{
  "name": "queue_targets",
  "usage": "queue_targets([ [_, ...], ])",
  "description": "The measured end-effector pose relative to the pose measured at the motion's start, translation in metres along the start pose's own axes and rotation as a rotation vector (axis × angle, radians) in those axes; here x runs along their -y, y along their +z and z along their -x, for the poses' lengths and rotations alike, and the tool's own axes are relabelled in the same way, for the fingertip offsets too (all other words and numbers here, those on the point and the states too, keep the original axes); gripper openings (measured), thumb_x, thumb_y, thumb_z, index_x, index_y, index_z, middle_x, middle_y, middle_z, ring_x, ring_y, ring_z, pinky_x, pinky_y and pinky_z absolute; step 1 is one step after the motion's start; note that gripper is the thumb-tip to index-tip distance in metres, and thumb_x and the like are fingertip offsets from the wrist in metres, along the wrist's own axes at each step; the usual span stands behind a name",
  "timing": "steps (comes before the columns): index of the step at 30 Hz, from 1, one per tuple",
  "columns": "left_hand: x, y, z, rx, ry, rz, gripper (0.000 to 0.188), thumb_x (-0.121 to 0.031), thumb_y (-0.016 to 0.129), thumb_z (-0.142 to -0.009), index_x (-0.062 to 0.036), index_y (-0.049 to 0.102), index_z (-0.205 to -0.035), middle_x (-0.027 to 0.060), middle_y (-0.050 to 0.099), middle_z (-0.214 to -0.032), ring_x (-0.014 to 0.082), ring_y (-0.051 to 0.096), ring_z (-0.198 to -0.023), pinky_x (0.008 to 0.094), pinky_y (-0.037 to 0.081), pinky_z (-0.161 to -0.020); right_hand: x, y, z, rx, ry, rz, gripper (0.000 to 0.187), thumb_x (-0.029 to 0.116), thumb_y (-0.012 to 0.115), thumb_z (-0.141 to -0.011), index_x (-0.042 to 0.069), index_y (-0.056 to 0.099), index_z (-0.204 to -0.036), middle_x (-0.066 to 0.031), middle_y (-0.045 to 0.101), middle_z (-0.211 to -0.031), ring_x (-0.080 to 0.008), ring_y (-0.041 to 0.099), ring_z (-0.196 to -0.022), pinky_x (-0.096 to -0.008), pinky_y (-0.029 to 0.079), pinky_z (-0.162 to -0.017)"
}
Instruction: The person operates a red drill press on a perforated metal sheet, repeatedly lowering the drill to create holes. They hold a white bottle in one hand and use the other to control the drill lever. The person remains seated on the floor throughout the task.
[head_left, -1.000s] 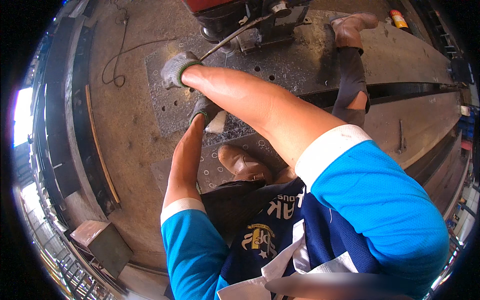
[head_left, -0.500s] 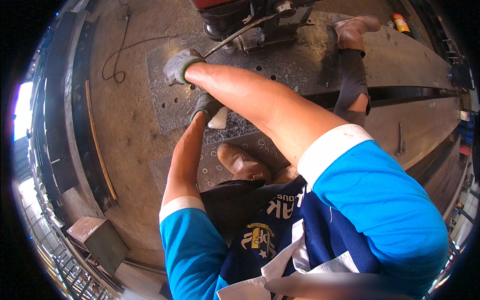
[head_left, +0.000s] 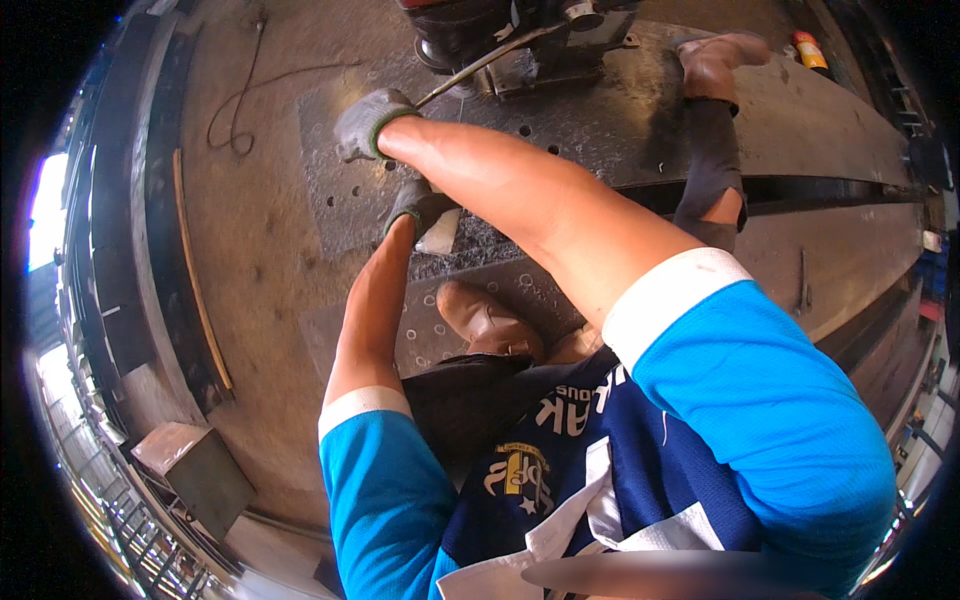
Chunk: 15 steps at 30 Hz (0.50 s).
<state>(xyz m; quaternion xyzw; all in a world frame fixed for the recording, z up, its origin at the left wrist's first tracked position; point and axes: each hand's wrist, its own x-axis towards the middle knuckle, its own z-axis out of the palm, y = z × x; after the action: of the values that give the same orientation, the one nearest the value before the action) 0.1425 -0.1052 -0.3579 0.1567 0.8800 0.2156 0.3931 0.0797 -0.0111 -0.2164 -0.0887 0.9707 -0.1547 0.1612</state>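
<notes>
My right hand (head_left: pixel 374 124), in a grey knitted glove with a green cuff, is closed round the near end of a long metal lever (head_left: pixel 480 64). The lever slopes up to a hub on a dark machine (head_left: pixel 540 60), which stands on a steel plate with holes (head_left: pixel 345 195). Just below it, my gloved left hand (head_left: pixel 418 204) is closed on a whitish, translucent thing (head_left: pixel 438 235), perhaps a plastic bottle. The fingers hide its upper part. The drilling point, if any, is out of sight behind the machine body.
My brown boots rest on the steel, one (head_left: pixel 485 318) close by and one (head_left: pixel 722 62) far right. A second marked plate (head_left: pixel 420 335) lies nearer. A cable (head_left: pixel 240 105) curls over the floor at left. Beyond the right boot stands a bottle with a red cap (head_left: pixel 810 50).
The whole view has shifted slightly. Both hands keep their grips, and the lever's angle looks nearly the same.
</notes>
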Motion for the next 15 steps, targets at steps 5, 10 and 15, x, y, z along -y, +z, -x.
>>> queue_targets([
  [5, 0.007, 0.001, 0.009, -0.015, 0.045, 0.068, 0.089, -0.048, 0.087, -0.080, -0.0058, 0.051, -0.150, 0.0164, 0.060, -0.146, 0.0288, 0.056, -0.135, 0.0422, 0.043, -0.115, -0.004, 0.007, -0.013, 0.057, 0.010, 0.019, 0.048, 0.053, 0.064, -0.091, 0.023, 0.077, -0.125, -0.0062, 0.074, -0.130, -0.0305, 0.069, -0.121, -0.0557, 0.055, -0.096],
  [10, 0.036, -0.004, 0.053, -0.199, 0.038, 0.245, 0.089, -0.048, 0.087, -0.080, -0.0057, 0.051, -0.149, 0.0167, 0.061, -0.145, 0.0287, 0.058, -0.132, 0.0425, 0.045, -0.112, -0.012, 0.025, -0.027, -0.128, 0.142, 0.040, 0.035, 0.045, 0.068, -0.088, 0.022, 0.081, -0.110, -0.0107, 0.076, -0.121, -0.0286, 0.072, -0.113, -0.0456, 0.056, -0.094],
  [15, 0.089, -0.028, 0.135, -0.625, -0.071, 0.454, 0.087, -0.030, 0.093, -0.077, -0.0015, 0.049, -0.146, 0.0180, 0.068, -0.128, 0.0281, 0.067, -0.111, 0.0407, 0.055, -0.096, -0.053, 0.048, -0.055, -0.146, -0.218, 0.064, 0.031, 0.034, 0.061, -0.088, 0.017, 0.077, -0.108, -0.0162, 0.073, -0.118, -0.0359, 0.070, -0.110, -0.0477, 0.055, -0.090],
])
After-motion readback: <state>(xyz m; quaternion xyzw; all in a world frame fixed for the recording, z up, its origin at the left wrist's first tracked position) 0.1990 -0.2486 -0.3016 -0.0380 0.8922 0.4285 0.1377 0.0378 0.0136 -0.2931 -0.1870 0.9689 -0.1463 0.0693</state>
